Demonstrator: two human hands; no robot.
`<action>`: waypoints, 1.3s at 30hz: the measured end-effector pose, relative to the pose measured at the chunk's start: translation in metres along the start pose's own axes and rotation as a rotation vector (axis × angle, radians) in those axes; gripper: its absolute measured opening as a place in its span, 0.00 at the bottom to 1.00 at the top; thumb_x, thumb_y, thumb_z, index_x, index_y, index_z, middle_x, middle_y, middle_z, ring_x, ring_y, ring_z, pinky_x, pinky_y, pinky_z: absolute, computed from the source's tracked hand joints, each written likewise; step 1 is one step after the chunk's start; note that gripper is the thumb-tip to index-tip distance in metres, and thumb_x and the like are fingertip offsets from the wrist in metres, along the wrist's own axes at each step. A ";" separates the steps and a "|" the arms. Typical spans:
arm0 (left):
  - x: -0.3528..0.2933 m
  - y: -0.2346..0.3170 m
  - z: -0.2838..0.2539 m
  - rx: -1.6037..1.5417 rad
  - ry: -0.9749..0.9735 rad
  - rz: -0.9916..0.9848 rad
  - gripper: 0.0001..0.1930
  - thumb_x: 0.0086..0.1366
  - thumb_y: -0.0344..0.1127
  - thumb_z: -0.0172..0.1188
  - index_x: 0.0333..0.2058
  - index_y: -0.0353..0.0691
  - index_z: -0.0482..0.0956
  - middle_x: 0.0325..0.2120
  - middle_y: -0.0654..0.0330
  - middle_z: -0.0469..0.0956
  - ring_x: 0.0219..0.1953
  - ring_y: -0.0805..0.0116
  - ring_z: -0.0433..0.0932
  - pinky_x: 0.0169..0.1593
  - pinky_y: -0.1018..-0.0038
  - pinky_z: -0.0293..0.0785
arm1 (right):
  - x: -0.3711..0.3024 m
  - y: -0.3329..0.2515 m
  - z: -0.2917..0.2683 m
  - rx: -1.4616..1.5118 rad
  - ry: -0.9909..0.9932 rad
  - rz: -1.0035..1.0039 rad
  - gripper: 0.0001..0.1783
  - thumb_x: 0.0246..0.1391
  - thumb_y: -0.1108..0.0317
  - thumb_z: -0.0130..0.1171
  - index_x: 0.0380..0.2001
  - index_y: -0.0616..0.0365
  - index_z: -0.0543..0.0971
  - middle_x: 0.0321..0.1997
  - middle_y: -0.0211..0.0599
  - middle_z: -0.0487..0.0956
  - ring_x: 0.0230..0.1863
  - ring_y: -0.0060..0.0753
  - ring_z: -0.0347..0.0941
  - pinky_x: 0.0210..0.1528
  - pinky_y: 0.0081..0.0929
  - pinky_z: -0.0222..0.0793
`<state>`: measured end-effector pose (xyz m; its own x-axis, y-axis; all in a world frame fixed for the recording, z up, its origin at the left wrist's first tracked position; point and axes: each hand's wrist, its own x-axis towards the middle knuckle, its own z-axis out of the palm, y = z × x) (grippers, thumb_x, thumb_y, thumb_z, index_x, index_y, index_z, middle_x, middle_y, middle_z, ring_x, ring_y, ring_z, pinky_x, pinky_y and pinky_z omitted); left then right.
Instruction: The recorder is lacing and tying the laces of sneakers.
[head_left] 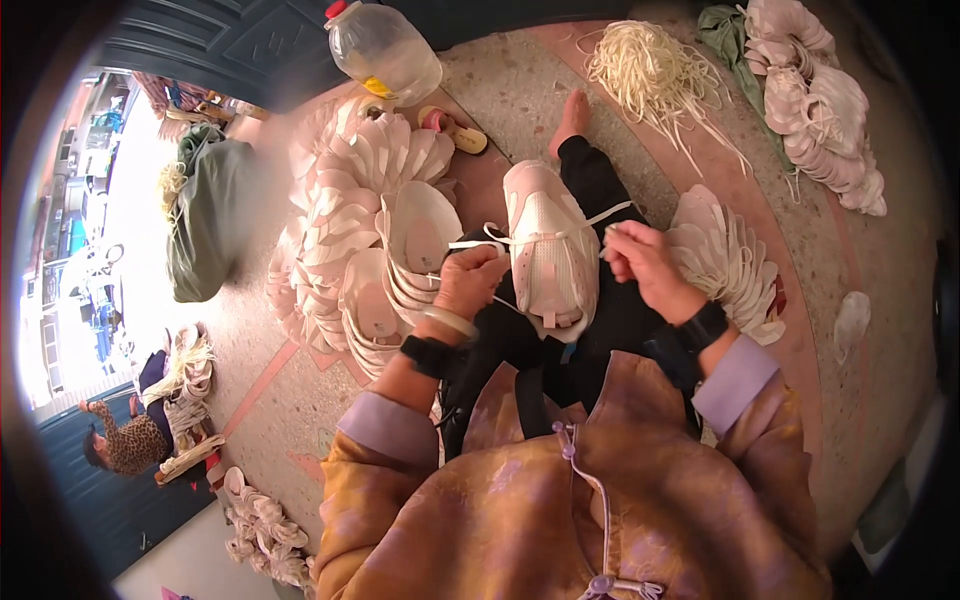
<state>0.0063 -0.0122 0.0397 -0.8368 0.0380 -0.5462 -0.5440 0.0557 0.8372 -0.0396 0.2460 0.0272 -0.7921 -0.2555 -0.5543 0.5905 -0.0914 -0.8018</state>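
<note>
Pale shoe upper (534, 190) is lying between the seated person's black-trousered legs, rounded end pointing away from the body. Taking it as my landmark.

Left hand (472, 280) is working just left of the shoe upper: fingers curling in tightly, gripping a white lace (512, 239) that is running out of the shoe's left side.

Right hand (645, 265) is hovering just right of the shoe upper, fingers half bent, thumb and forefinger drawing close together. A lace strand is sticking out above it; from here I cannot tell whether the fingertips are pinching any of it.

Left of the shoe upper, nested pale uppers (420, 225) are standing in a heap. Right of it, a fanned stack of pale pieces (715, 250) is resting. Beyond it to the right, a cream tangle of laces (650, 75) is spreading over the floor; beyond it to the left, a clear jug (385, 50) is standing.
</note>
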 end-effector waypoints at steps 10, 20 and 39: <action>0.018 -0.003 0.036 -0.368 0.160 0.034 0.08 0.60 0.31 0.54 0.22 0.38 0.72 0.15 0.64 0.72 0.14 0.79 0.69 0.18 0.83 0.64 | 0.022 0.009 0.025 0.042 -0.037 -0.043 0.05 0.53 0.68 0.51 0.29 0.58 0.72 0.24 0.28 0.75 0.21 0.15 0.69 0.23 0.12 0.63; 0.024 -0.025 0.027 -0.140 0.199 0.073 0.05 0.58 0.28 0.56 0.24 0.36 0.74 0.17 0.66 0.72 0.17 0.81 0.68 0.21 0.83 0.65 | 0.029 0.014 0.029 0.003 -0.059 -0.121 0.04 0.54 0.70 0.51 0.29 0.59 0.72 0.23 0.27 0.74 0.21 0.14 0.68 0.26 0.12 0.63; 0.034 -0.033 0.029 -0.153 0.246 0.330 0.05 0.61 0.29 0.54 0.34 0.34 0.75 0.26 0.69 0.74 0.29 0.84 0.67 0.35 0.85 0.66 | 0.037 0.018 0.035 -0.872 0.168 -0.890 0.05 0.48 0.73 0.53 0.29 0.58 0.68 0.27 0.41 0.73 0.28 0.46 0.72 0.29 0.33 0.68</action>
<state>-0.0025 0.0166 -0.0075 -0.9471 -0.2111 -0.2418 -0.2324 -0.0686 0.9702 -0.0530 0.2011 0.0003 -0.9108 -0.3006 0.2830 -0.4045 0.5128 -0.7572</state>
